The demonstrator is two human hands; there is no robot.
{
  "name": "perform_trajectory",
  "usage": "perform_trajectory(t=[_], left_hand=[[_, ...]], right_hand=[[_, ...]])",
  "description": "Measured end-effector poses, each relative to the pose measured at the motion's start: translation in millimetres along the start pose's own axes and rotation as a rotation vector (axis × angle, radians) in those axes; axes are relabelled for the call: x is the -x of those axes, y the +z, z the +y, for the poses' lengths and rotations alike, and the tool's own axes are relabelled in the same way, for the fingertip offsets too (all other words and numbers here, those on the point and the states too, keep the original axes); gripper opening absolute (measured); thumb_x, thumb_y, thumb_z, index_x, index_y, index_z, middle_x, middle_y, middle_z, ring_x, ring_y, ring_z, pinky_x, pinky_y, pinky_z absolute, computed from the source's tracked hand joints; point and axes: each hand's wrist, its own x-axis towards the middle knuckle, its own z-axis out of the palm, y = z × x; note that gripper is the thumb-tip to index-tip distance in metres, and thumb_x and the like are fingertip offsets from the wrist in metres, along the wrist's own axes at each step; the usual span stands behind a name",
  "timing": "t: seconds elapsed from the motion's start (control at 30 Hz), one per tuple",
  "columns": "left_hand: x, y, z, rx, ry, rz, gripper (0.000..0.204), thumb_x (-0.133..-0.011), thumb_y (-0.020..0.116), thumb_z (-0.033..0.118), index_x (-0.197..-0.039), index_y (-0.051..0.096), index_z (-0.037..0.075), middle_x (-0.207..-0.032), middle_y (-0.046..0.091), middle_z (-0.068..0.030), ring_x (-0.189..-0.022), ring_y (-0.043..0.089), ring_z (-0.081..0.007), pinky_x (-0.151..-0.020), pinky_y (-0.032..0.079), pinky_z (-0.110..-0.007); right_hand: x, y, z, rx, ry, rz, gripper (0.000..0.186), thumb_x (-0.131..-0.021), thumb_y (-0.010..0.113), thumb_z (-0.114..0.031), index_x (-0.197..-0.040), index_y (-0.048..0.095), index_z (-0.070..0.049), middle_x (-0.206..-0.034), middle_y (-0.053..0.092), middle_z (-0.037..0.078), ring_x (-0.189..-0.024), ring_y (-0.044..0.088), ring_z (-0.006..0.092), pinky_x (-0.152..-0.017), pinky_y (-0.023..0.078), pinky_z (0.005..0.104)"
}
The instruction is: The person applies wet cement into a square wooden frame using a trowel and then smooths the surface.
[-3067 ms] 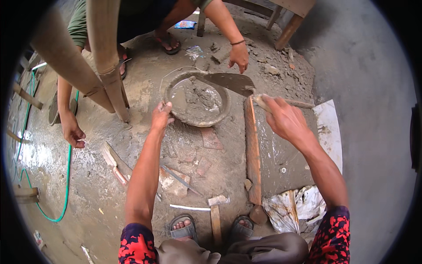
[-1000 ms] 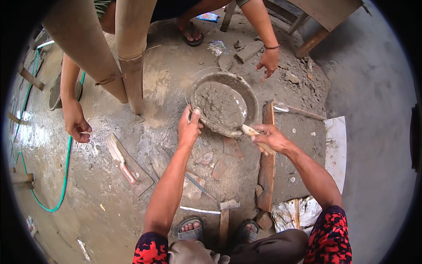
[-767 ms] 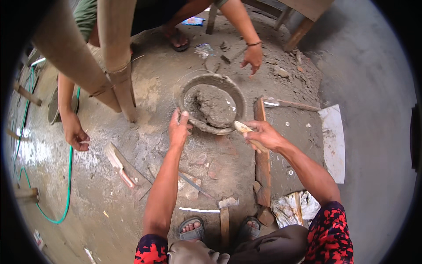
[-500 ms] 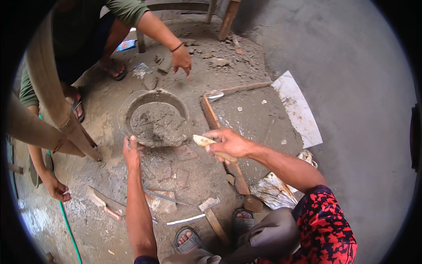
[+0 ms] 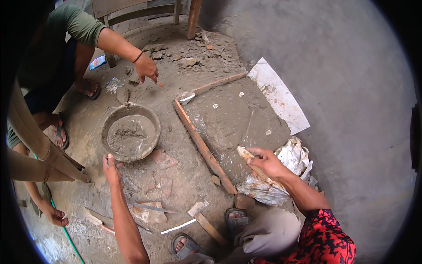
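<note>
My left hand (image 5: 112,170) grips the near rim of a round bucket (image 5: 154,118), which is smeared with grey mortar. Wet mortar (image 5: 127,134) lies inside it. In my right hand (image 5: 268,163), fingers closed, is the pale wooden handle of a trowel (image 5: 249,155). Its blade is hard to tell from the mortar around it. That hand is above the near right part of a grey mortar bed (image 5: 233,121), edged by a wooden strip (image 5: 204,147) on the left and another (image 5: 220,82) at the far side. Small white discs (image 5: 215,106) sit on the bed.
A co-worker's hand (image 5: 146,69) hangs beyond the bucket; their other hand (image 5: 56,216) is low at left. Bamboo poles (image 5: 55,154) stand left. A hammer (image 5: 206,222), a second trowel (image 5: 99,220) and a crumpled sack (image 5: 268,189) lie near my feet. A white board (image 5: 281,99) borders the bed.
My right hand and the trowel have moved right, from beside the bucket to over the mortar bed. The mortar heaped at the bucket's right rim is gone from there. My left hand stays at the bucket.
</note>
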Motion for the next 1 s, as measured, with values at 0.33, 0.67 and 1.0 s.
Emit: perform_trajectory(t=[0.33, 0.67, 1.0], left_hand=[[2.0, -11.1, 8.0, 0.006, -0.001, 0.037, 0.056, -0.094, 0.051, 0.048, -0.137, 0.043, 0.013, -0.120, 0.055, 0.0006, -0.070, 0.058, -0.0113, -0.045, 0.032, -0.020], [8.7, 2.0, 8.3, 0.031, -0.001, 0.075, 0.056, -0.095, 0.052, 0.044, -0.138, 0.043, 0.010, -0.110, 0.059, -0.0011, -0.071, 0.057, -0.0100, -0.046, 0.033, -0.021], [1.2, 13.2, -0.1, 0.059, 0.012, -0.015, 0.058, -0.092, 0.052, 0.049, -0.135, 0.044, 0.009, -0.112, 0.059, -0.0019, -0.073, 0.059, -0.0127, -0.046, 0.032, -0.023]], right_hand=[[-191.8, -58.1, -12.4, -0.151, -0.061, 0.419, 0.013, -0.090, 0.051, -0.009, -0.095, 0.055, 0.001, -0.071, 0.057, 0.010, -0.053, 0.054, 0.0163, -0.042, 0.043, 0.0297], [-300.4, -71.9, -27.1, -0.104, -0.054, 0.661, 0.012, -0.081, 0.047, -0.004, -0.082, 0.056, 0.005, -0.056, 0.050, 0.014, -0.042, 0.050, 0.0261, -0.046, 0.045, 0.0420], [-235.6, -110.4, 27.9, 0.723, -0.178, 0.740, 0.038, -0.081, 0.056, -0.010, -0.115, 0.055, 0.006, -0.080, 0.064, 0.019, -0.056, 0.062, 0.0242, -0.049, 0.047, 0.0387]])
